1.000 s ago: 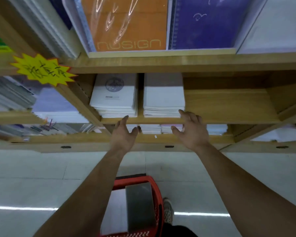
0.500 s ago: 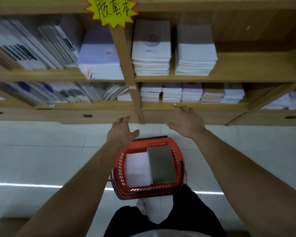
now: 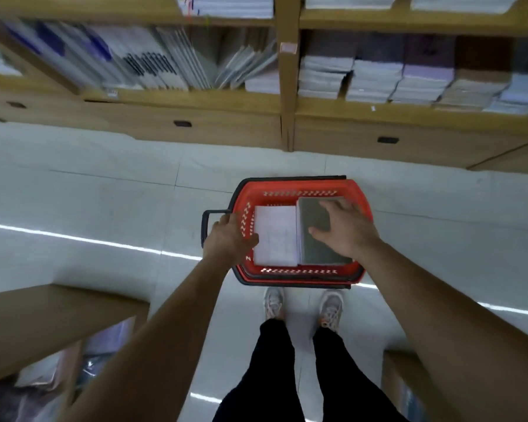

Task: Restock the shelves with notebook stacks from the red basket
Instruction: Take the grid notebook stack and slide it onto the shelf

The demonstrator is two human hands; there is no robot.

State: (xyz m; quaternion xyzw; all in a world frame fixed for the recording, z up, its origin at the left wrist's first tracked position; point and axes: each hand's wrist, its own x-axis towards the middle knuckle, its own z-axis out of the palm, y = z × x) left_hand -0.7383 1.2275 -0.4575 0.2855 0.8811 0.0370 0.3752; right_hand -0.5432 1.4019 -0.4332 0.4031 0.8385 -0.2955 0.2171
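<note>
The red basket [image 3: 299,187] stands on the floor just in front of my feet. Inside it lie a white notebook stack [image 3: 276,236] on the left and a grey-covered stack [image 3: 313,213] on the right. My right hand [image 3: 345,229] is spread over the grey stack, fingers straight, thumb near its left edge. My left hand [image 3: 229,239] is over the basket's left rim, with its thumb at the white stack's left side; its fingertips are hard to make out. Behind the basket, the lowest wooden shelf [image 3: 409,117] holds several notebook piles [image 3: 375,77].
A black handle [image 3: 206,220] sticks out of the basket's left side. Wooden drawers [image 3: 195,129] run under the shelf, and an upright divider [image 3: 287,86] splits it. Low wooden displays stand behind me at the left [image 3: 52,315] and right [image 3: 400,376]. My shoes [image 3: 275,303] are close to the basket.
My view has dropped from the shelves to the floor. Both hands have come down from the shelf edge to the basket, the right onto the grey stack, the left beside the white one.
</note>
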